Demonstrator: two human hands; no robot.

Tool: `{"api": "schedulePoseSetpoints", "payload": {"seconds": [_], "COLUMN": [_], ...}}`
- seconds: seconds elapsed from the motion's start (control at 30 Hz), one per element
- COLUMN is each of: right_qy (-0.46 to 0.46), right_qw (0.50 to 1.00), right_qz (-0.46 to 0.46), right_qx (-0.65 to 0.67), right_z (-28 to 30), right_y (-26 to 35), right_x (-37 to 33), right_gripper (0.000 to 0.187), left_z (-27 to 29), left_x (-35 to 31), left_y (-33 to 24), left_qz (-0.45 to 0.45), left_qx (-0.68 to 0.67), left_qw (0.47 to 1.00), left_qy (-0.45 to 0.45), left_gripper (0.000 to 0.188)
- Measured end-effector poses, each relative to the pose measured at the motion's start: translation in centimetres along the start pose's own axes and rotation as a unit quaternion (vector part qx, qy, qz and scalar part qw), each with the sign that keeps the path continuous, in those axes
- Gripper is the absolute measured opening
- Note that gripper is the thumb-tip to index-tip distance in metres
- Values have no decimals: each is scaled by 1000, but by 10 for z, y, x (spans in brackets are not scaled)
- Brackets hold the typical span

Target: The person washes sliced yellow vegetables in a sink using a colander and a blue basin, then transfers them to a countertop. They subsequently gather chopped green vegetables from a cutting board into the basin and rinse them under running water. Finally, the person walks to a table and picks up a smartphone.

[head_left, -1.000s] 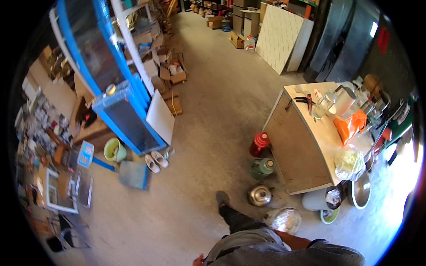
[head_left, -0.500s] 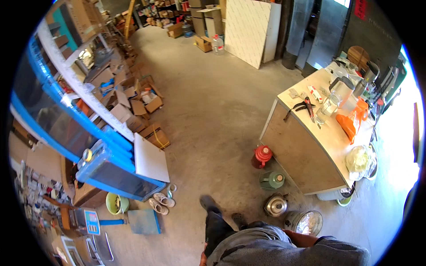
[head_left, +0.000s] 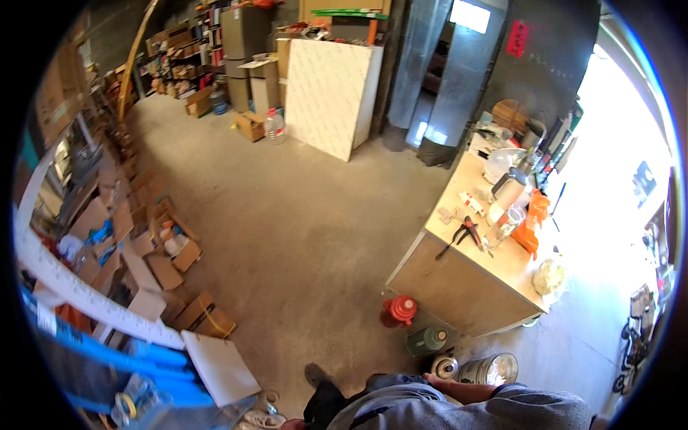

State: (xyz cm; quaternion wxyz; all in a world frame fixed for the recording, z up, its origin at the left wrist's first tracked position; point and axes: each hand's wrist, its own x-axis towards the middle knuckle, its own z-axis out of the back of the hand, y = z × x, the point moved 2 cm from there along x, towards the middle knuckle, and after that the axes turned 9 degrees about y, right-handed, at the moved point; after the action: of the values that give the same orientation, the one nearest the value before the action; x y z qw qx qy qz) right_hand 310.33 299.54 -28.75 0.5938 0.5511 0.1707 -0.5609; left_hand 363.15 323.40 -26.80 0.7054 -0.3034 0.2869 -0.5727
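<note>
My right hand (head_left: 437,380) hangs low beside my dark trousers, its forearm bare below a grey sleeve. In the picture it lies near a metal kettle (head_left: 444,368), with no contact visible. Only a small part of my left hand (head_left: 292,424) shows at the lower edge, beside my left leg and close to a pair of pale shoes (head_left: 264,419) on the floor. The fingers of both hands are too small or cut off to read, and no held thing is visible. One dark shoe (head_left: 315,374) of mine is forward on the concrete.
A wooden-topped table (head_left: 459,208) at right bears pliers (head_left: 469,233), a glass jug (head_left: 505,226) and an orange bag (head_left: 532,226). Red (head_left: 398,312) and green (head_left: 428,340) flasks stand before it. Cardboard boxes (head_left: 204,315) and a blue-wrapped frame (head_left: 93,351) line the left; a white panel (head_left: 326,100) stands behind.
My view has tilted up and turned right, so the room sits lower and farther left. My right hand has come into sight; my left hand shows lower, nearer the edge.
</note>
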Motion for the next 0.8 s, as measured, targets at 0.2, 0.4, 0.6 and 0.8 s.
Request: {"api": "schedulePoseSetpoints", "payload": {"seconds": [0.2, 0.4, 0.6, 0.8], "right_qy": [-100, 18, 35, -124], "right_qw": [987, 992, 995, 989], "right_qz": [113, -2, 17, 75], "right_qx": [-55, 126, -89, 22], "right_z": [40, 43, 68, 184], "right_y": [132, 121, 130, 206], "right_x": [-19, 4, 109, 250], "right_gripper": [33, 26, 32, 40], "left_z": [112, 149, 142, 123], "left_x": [134, 250, 310, 423], "left_y": [9, 2, 15, 48], "left_qz": [163, 143, 262, 231], "left_qx": [-119, -25, -194, 42], "left_qw": [979, 984, 925, 943], "left_qy": [41, 104, 194, 236], "left_gripper": [26, 23, 24, 36]}}
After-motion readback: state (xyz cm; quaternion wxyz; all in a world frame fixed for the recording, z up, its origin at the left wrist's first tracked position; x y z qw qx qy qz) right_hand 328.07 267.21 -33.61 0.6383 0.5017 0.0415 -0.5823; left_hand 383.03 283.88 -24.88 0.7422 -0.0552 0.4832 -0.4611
